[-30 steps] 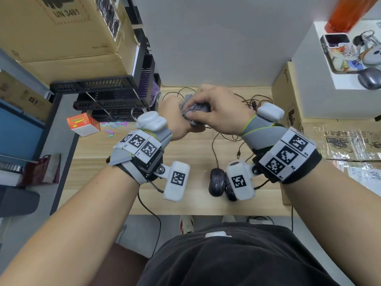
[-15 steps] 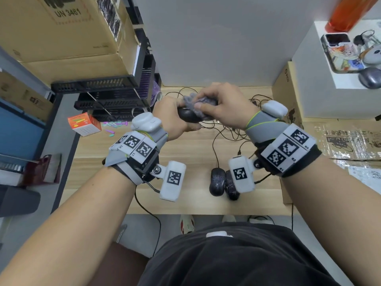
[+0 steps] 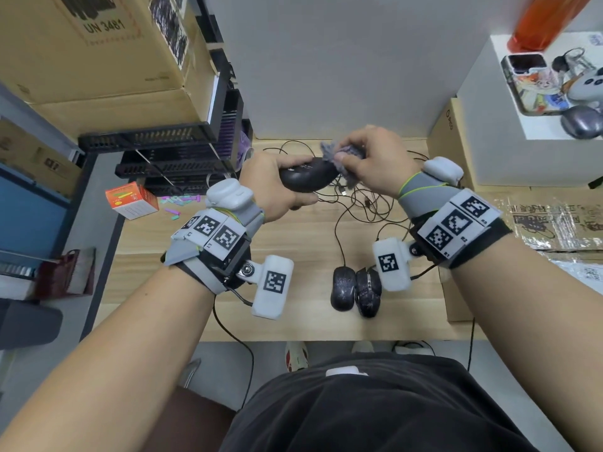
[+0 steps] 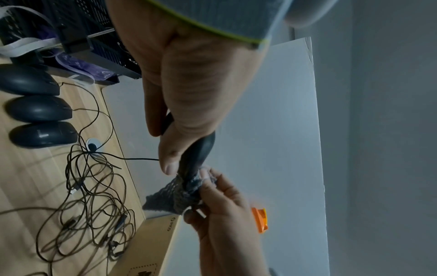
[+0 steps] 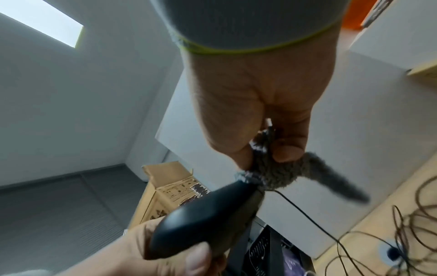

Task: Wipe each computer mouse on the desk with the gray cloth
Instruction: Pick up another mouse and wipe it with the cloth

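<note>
one mouse: black mouse (image 3: 306,178), glossy, corded, lifted above the desk (image 3: 303,243)
your left hand (image 3: 277,187): curled around its body
your right hand (image 3: 375,158): pinching gray cloth (image 3: 339,158) against its front end

The head view is evenly and softly lit, with only faint shadows on the pale wooden desk (image 3: 293,321); straight edges bow outward toward its borders. The left wrist view is dimmer and bluish, the near palm soft. In the right wrist view a bright rectangular ceiling light panel (image 5: 42,24) glows, and the fuzzy gray cloth (image 5: 295,173) smears into blur.
</note>
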Demonstrator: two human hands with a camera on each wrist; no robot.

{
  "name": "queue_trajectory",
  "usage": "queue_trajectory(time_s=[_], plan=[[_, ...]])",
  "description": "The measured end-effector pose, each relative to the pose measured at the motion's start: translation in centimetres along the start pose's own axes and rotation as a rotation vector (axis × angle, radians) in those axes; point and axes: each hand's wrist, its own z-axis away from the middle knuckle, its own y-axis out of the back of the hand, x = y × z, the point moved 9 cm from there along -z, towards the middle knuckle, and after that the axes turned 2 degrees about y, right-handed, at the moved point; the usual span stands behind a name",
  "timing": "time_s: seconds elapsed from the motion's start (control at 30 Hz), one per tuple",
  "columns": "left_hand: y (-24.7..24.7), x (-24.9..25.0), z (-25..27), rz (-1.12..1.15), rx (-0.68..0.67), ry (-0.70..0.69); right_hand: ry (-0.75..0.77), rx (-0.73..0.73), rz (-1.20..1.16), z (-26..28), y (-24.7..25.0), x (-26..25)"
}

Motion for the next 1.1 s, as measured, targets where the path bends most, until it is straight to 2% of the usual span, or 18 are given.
queue_trajectory(time_s=[0.03,0.13,0.17,0.23,0.33,0.47,0.6,0.73,0.9,1.0,1.03,1.1], plan=[[-0.1,-0.1,0.0,0.059,-0.008,0.009,-0.066,0.035,-0.053,0.2,0.0,1.1],[-1.1,-0.5,-0.3,0.297,-0.034,0.059,-0.197,0.052,-0.486,1.1,-1.5,2.4],[-1.5,-0.7,-0.3,0.368,-0.042,0.082,-0.214,0.058,-0.596,1.4,-1.9,2.4],[-2.1,-1.0,-0.4,0.517,-0.055,0.133,-0.194,0.080,-0.658,1.5,-2.1,2.0],[-2.3,-1.7,-0.7,0.693,-0.042,0.202,-0.165,0.079,-0.590,1.3,-1.8,1.8],[-2.0,-2.2,-0.7,0.556,-0.032,0.146,-0.149,0.078,-0.466,1.2,-1.1,1.6],[-1.8,-1.1,-0.7,0.429,-0.041,0.072,0.008,0.081,-0.191,1.4,-0.9,-1.1],[-1.3,-0.1,-0.4,0.369,-0.072,0.031,0.245,-0.024,-0.186,1.8,-1.5,-4.9],[-1.5,-0.1,-0.4,0.394,-0.088,0.082,0.270,0.088,-0.124,1.1,0.0,-5.1],[-1.4,-0.2,-0.5,0.404,-0.097,0.103,0.423,-0.050,-0.139,1.8,-1.1,-7.1],[-1.4,-0.2,-0.4,0.400,-0.104,0.099,0.432,-0.079,-0.129,1.7,-1.1,-7.2],[-1.4,-0.1,-0.3,0.379,-0.110,0.083,0.385,-0.043,-0.093,1.0,-0.6,-6.2]])
